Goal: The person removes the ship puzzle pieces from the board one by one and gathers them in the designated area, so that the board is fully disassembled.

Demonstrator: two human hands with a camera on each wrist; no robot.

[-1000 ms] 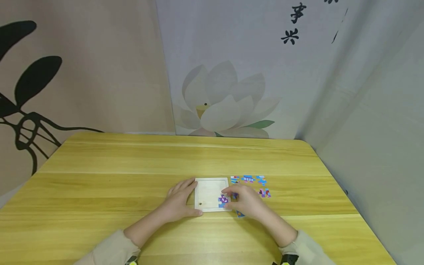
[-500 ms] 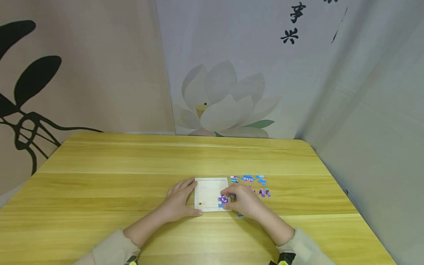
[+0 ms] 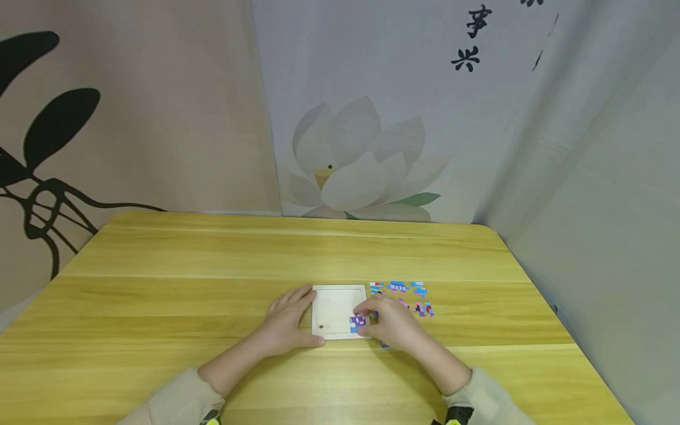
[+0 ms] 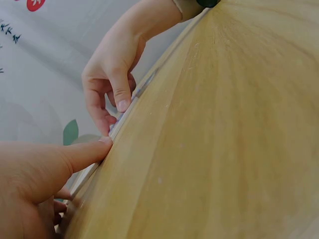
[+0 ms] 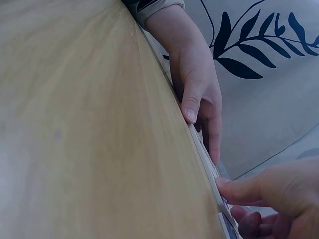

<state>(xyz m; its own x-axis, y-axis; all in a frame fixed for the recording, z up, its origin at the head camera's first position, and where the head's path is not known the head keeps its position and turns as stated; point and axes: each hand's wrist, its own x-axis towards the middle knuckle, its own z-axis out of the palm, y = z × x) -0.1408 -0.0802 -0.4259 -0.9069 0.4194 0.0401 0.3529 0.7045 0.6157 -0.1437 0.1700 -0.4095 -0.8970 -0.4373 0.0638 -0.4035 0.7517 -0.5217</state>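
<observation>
A pale square puzzle tray [image 3: 334, 307] lies flat on the table. My left hand [image 3: 287, 323] rests along its left side, fingertips at the far corner and the thumb at the near corner. At the tray's lower right sits a purple and blue jigsaw piece [image 3: 356, 324]. Curled over that corner, my right hand [image 3: 394, 323] holds the piece between thumb and index finger and hides part of it. In the left wrist view, the right hand's thumb [image 4: 120, 92] points down at the tray edge. The right wrist view shows the left thumb [image 5: 191, 107] at the rim.
Several loose jigsaw pieces lie right of the tray, among them a blue one [image 3: 398, 286] and a pink one [image 3: 424, 309]. Another piece [image 3: 384, 345] shows partly under the right hand. Curtains hang behind the wooden table [image 3: 212, 254].
My right hand has shifted very slightly left over the tray's lower right corner, with the jigsaw piece about where it was. My left hand has not moved.
</observation>
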